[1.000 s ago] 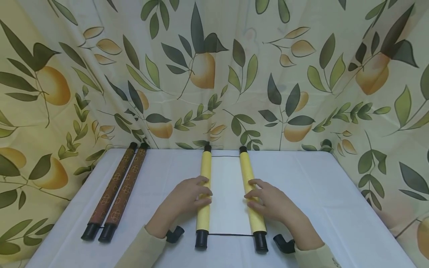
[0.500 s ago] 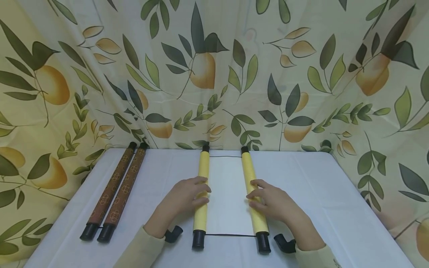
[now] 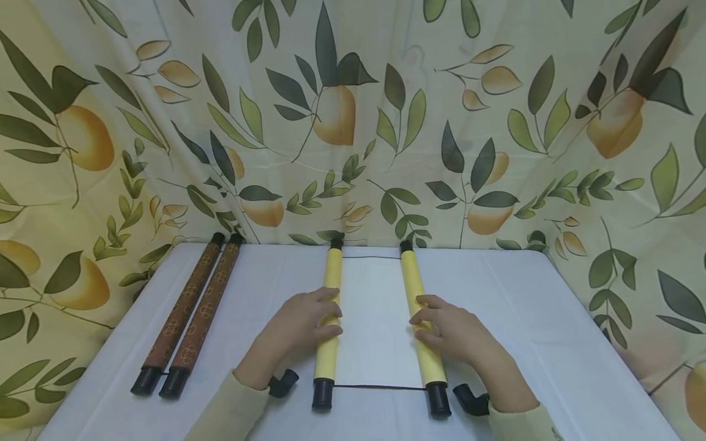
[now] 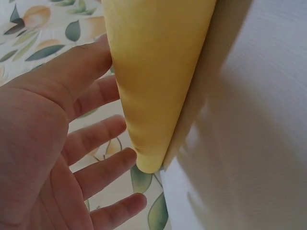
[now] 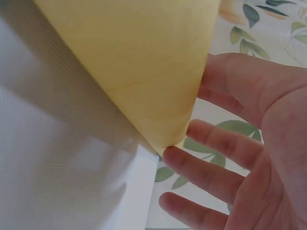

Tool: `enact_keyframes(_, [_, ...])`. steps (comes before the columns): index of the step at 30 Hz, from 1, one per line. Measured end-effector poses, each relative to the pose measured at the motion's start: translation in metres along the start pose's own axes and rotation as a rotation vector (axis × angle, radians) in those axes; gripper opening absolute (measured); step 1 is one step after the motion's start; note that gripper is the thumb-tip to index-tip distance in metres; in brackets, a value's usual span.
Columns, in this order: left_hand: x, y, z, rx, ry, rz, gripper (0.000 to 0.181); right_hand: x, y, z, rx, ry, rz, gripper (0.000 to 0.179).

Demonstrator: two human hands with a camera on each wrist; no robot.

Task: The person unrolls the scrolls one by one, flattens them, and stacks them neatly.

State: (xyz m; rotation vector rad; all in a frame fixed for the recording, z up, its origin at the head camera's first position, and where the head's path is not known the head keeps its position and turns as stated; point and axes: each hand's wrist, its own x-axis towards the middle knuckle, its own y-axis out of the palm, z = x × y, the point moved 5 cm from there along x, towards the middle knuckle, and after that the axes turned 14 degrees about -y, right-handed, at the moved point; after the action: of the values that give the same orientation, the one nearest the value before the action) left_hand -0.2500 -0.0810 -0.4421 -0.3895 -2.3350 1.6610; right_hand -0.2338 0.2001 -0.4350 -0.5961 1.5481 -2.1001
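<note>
On the white-topped bench (image 3: 551, 331), a yellow scroll (image 3: 375, 318) is laid partly unrolled, its pale sheet exposed between the left roller (image 3: 326, 361) and the right roller (image 3: 412, 275). The left roller is touched by the left hand (image 3: 303, 318), whose grip is kept loose, the fingers extended rather than clenched around it. The right roller is touched likewise by the right hand (image 3: 458, 334), also uncurled. Farther left, two brown patterned rods (image 3: 206, 312) are placed side by side. Behind, leaf-printed fabric (image 3: 380, 165) is hung.
</note>
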Motion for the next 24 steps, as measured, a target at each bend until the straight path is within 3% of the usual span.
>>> enact_keyframes(6, [0.0009,-0.0008,0.0041,-0.003,-0.022,-0.003,0.028,0.0002,-0.0028,-0.0013,-0.024,-0.013,-0.012,0.021])
enact_keyframes(15, [0.0004,-0.0006,0.0065,0.000,-0.066,0.047,0.034,-0.0023,-0.0036,-0.0056,-0.026,0.000,-0.001,0.023])
enact_keyframes(24, [0.0005,0.0003,0.0094,-0.018,-0.053,0.052,0.033,-0.0044,-0.0074,-0.0084,0.009,0.045,0.011,0.021])
